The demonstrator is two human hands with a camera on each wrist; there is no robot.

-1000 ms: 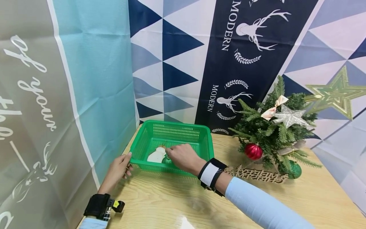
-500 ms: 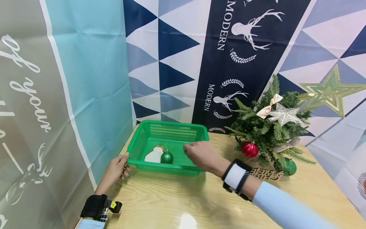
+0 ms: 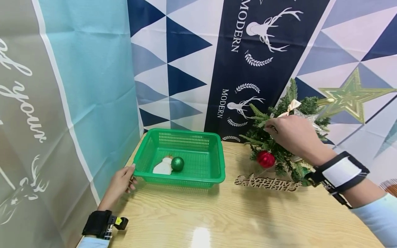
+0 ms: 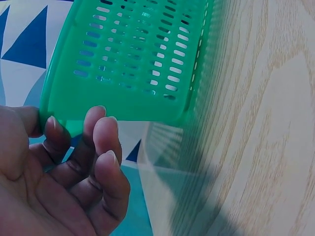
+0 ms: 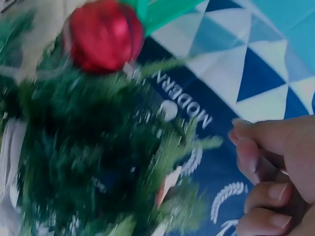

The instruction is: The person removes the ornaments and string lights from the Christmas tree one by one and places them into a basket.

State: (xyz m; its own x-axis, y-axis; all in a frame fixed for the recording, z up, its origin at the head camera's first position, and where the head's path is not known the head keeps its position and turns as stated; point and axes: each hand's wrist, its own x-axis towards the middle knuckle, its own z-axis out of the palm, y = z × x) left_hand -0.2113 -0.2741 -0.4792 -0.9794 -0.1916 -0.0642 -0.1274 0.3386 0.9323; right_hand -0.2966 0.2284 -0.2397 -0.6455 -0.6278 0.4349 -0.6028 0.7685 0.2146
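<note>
My left hand (image 3: 122, 179) holds the near left corner of a green plastic basket (image 3: 186, 179), thumb on the rim; the left wrist view shows the left hand's (image 4: 74, 162) curled fingers under the basket's (image 4: 138, 54) corner. Inside the basket lie a green ball ornament (image 3: 177, 163) and a white snowman ornament (image 3: 162, 167). My right hand (image 3: 291, 134) is raised in front of a small Christmas tree (image 3: 279, 155), near its ribbon bow (image 3: 289, 107). In the blurred right wrist view the right hand's (image 5: 275, 172) fingers are curled with nothing between them. A red ball (image 3: 265, 159) hangs low on the tree.
A gold star (image 3: 353, 96) tops the tree. A wooden "Merry Christmas" sign (image 3: 266, 182) lies at the tree's foot on the wooden table (image 3: 217, 217). Patterned cloth backdrops stand close on the left and behind.
My right hand let go of the green ball in the basket, then lifted out and swung right and up to the tree. The left hand stayed on the basket corner.
</note>
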